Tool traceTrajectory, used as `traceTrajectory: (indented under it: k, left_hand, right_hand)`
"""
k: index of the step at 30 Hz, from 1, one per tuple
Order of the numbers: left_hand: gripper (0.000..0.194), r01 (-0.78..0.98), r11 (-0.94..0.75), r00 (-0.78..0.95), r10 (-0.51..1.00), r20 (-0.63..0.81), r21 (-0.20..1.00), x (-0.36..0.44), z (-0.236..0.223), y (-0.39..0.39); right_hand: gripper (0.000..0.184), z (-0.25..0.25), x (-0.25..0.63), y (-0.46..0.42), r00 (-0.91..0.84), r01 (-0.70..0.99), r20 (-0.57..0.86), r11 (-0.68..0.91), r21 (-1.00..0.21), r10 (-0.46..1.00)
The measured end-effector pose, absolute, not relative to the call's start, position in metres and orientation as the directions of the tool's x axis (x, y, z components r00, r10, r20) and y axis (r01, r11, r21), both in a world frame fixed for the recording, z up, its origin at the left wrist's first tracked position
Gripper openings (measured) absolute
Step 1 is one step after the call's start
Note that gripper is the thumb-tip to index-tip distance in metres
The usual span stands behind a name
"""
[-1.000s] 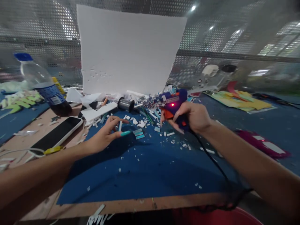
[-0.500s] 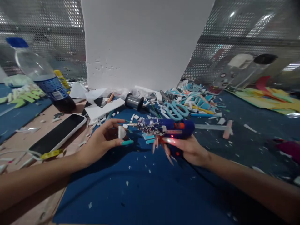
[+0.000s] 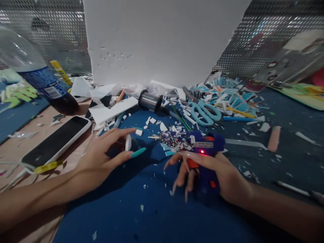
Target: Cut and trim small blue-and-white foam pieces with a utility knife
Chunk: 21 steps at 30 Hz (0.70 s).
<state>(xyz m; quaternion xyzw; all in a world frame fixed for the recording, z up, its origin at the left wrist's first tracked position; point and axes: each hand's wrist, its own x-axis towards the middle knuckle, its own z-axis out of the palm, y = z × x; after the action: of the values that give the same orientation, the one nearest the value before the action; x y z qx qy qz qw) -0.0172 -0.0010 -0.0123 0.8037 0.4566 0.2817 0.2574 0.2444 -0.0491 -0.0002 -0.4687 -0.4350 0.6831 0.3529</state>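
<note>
A small white foam piece [image 3: 128,142] sits between the fingers of my left hand [image 3: 101,157], whose nails are long and turquoise. My right hand [image 3: 225,175] is wrapped round a blue glue gun [image 3: 215,143] with a lit red light and an orange trigger. Its front is crusted with coloured specks, and a clear glue stick [image 3: 245,143] juts out behind. The metal nozzle [image 3: 154,137] points left at the foam piece, a short gap away. Small light-blue strips [image 3: 168,152] lie on the blue mat, partly hidden under the gun.
Behind the gun are light-blue scissors [image 3: 205,113], a black spool [image 3: 150,101] and a heap of blue and white scraps [image 3: 235,94]. At left lie a phone [image 3: 57,140] and a cola bottle [image 3: 48,81]. A white foam board [image 3: 162,40] stands at the back.
My right hand has brought the glue gun down and turned it so the nozzle faces my left hand, then drawn it slightly back right. The view has shifted closer to the table.
</note>
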Motion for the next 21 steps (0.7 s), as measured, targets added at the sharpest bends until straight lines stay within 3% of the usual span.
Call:
traceTrajectory:
  k: [3, 5, 11, 16, 21]
  left_hand:
    - [0.041, 0.631, -0.694, 0.583, 0.719, 0.377, 0.346, -0.021, -0.015, -0.007]
    - [0.045, 0.618, -0.750, 0.637, 0.653, 0.409, 0.236, -0.020, -0.017, -0.011]
    - [0.051, 0.680, -0.705, 0.602, 0.695, 0.393, 0.203, -0.018, -0.019, -0.013]
    - [0.045, 0.614, -0.785, 0.703, 0.592, 0.395, 0.084, -0.017, -0.019, -0.013]
    - [0.064, 0.612, -0.791, 0.730, 0.551, 0.405, -0.026, -0.021, -0.018, -0.010]
  right_hand:
    - [0.039, 0.000, 0.242, -0.048, -0.242, -0.063, -0.352, -0.377, -0.924, 0.904]
    - [0.038, -0.002, 0.242, -0.048, -0.228, -0.068, -0.345, -0.368, -0.927, 0.910]
    - [0.037, -0.008, 0.245, -0.050, -0.261, -0.074, -0.365, -0.395, -0.916, 0.894]
    - [0.037, -0.008, 0.245, -0.052, -0.269, 0.012, -0.320, -0.329, -0.944, 0.908]
    - [0.037, -0.009, 0.244, -0.053, -0.224, 0.025, -0.245, -0.246, -0.969, 0.943]
